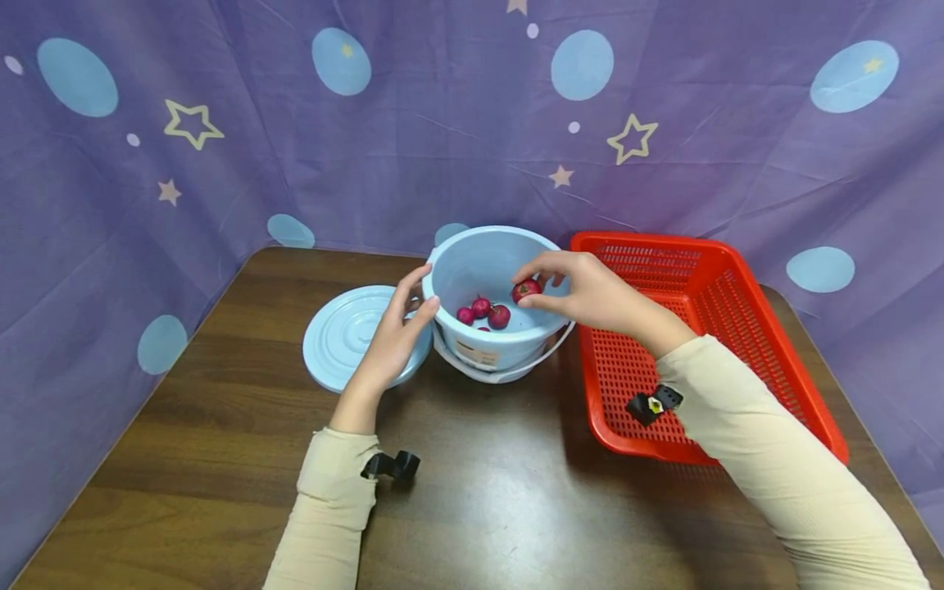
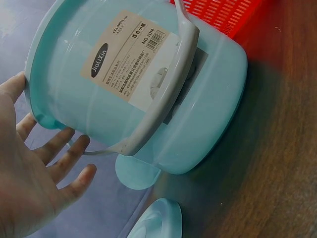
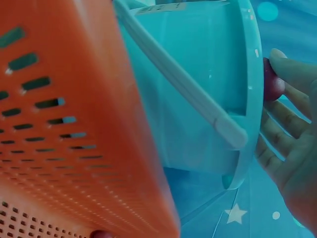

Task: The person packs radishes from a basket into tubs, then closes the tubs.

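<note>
A light-blue bucket (image 1: 516, 344) stands on the table with several small round dark-red vegetables (image 1: 481, 307) lying inside it. My right hand (image 1: 590, 291) reaches over the bucket's right rim and pinches one round red vegetable (image 1: 527, 289) between thumb and fingers, above the others. In the right wrist view that vegetable (image 3: 272, 82) shows at the bucket's mouth. My left hand (image 1: 394, 332) is at the bucket's left rim, fingers spread and fingertips against its outside. The left wrist view shows the bucket's paper label (image 2: 133, 59) and the pale carrying handle (image 2: 171, 94) hanging down.
A red perforated plastic basket (image 1: 782, 352) stands right of the bucket, under my right forearm. Inside it, a dark-red thing (image 3: 101, 234) peeks up in the right wrist view. The light-blue lid (image 1: 332, 344) lies left. A purple curtain (image 1: 442, 123) hangs behind the table (image 1: 509, 483).
</note>
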Available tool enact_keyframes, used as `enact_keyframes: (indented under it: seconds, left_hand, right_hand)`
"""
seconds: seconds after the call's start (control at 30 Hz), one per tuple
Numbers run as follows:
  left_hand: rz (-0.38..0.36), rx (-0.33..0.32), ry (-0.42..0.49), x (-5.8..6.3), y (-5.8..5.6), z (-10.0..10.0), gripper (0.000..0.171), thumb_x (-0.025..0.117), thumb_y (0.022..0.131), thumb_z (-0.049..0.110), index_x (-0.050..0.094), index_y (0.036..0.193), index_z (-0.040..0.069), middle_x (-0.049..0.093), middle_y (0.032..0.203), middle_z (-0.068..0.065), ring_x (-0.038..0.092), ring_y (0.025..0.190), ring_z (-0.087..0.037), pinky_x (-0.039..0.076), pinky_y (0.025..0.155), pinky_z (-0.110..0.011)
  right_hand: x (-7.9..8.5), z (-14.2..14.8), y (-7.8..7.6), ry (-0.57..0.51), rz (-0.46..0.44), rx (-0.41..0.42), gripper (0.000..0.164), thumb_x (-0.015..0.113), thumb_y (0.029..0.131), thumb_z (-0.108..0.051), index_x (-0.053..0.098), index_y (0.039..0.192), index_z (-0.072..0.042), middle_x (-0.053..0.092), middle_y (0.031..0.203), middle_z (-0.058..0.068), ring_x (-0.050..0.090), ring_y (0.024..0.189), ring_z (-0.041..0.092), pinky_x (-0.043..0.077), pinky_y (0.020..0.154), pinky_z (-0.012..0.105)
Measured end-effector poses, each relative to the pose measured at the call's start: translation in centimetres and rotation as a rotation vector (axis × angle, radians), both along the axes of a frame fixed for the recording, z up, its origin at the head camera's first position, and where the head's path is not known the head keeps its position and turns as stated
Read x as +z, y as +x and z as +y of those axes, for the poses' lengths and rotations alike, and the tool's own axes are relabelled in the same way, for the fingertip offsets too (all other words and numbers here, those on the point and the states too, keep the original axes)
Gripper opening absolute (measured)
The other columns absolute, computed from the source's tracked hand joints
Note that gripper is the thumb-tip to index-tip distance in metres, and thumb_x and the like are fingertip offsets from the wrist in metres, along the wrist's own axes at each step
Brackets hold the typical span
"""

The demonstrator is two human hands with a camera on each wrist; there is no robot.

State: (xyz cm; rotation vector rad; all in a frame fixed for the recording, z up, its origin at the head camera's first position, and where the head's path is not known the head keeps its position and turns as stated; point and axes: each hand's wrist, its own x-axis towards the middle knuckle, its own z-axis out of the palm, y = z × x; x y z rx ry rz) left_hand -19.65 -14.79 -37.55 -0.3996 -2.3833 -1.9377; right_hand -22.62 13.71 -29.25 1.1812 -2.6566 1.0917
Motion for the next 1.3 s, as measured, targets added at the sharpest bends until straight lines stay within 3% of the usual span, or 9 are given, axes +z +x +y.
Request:
enact_keyframes:
  seconds: [0.23,0.6,0.8,1.03,1.3]
  left_hand:
    - [-0.005,0.0,-0.006,-0.1,0.0,0.0,0.053,0.05,0.104,0.033,0.034,0.154,0.026,0.04,0.146,-0.014,0.039,0.132,-0.034,0.034,0.108,-0.054]
    - [0.001,0.001,-0.014,-0.2,-0.1,0.0,0.053,0.05,0.104,0.032,0.034,0.154,0.027,0.038,0.147,-0.013,0.038,0.133,-0.032,0.032,0.109,-0.054]
    - [0.001,0.002,-0.014,-0.1,0.0,0.0,0.053,0.05,0.104,0.032,0.034,0.154,0.027,0.039,0.147,-0.013,0.038,0.133,-0.033,0.033,0.108,-0.054]
    - [-0.002,0.006,-0.022,-0.1,0.0,0.0,0.053,0.05,0.104,0.034,0.033,0.154,0.027,0.039,0.148,-0.014,0.038,0.133,-0.034,0.033,0.108,-0.055]
    - [0.003,0.008,-0.026,-0.1,-0.1,0.0,0.055,0.051,0.102,0.039,0.033,0.153,0.03,0.038,0.148,-0.012,0.038,0.133,-0.032,0.034,0.108,-0.053]
  right_hand:
    - [-0.5,0.2,0.2,0.104,-0.046,-0.025,0.027,0.08,0.085,-0.022,0.073,0.11,-0.014,0.07,0.101,-0.006,0.059,0.088,0.015,0.049,0.083,0.039]
    - [-0.7,0.3,0.1,0.116,-0.041,-0.031,0.026,0.079,0.087,-0.022,0.073,0.111,-0.015,0.07,0.101,-0.005,0.059,0.089,0.014,0.049,0.082,0.037]
    - [-0.2,0.8,0.0,0.088,-0.016,-0.031,0.026,0.076,0.089,-0.018,0.072,0.113,-0.011,0.07,0.105,-0.003,0.061,0.09,0.014,0.05,0.084,0.04]
    - [0.4,2.3,-0.4,0.008,0.044,-0.089,0.021,0.074,0.091,-0.014,0.073,0.112,-0.011,0.069,0.102,-0.001,0.06,0.088,0.014,0.049,0.078,0.034]
    - [1.1,4.6,-0.9,-0.028,0.037,-0.188,0.02,0.073,0.09,-0.011,0.073,0.111,-0.009,0.07,0.097,0.001,0.062,0.085,0.014,0.048,0.078,0.024]
